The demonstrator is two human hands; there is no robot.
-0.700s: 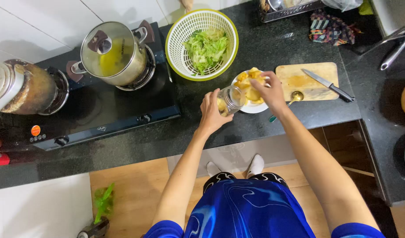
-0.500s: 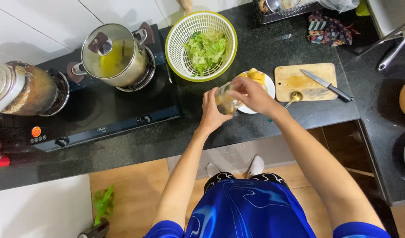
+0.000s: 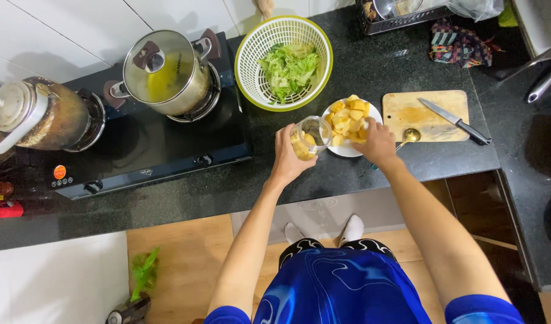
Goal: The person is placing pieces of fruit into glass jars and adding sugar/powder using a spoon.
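My left hand (image 3: 289, 157) grips a clear glass jar (image 3: 309, 137), tilted with its mouth toward a white plate (image 3: 347, 150) piled with yellow fruit chunks (image 3: 350, 115). Some yellow pieces lie inside the jar. My right hand (image 3: 376, 141) rests on the plate's near right side, fingers curled over the chunks; whether it holds a piece I cannot tell. Both hands are over the black stone counter (image 3: 227, 189).
A wooden cutting board (image 3: 420, 117) with a knife (image 3: 454, 121) and a gold spoon (image 3: 408, 137) lies right of the plate. Behind stands a white strainer basket (image 3: 250, 55) of green leaves. A gas stove (image 3: 143, 147) carries a lidded steel pot (image 3: 166, 72) and another pot (image 3: 38, 117).
My right hand left the jar's mouth and went back to the plate of chunks. My left hand kept the jar in nearly the same place.
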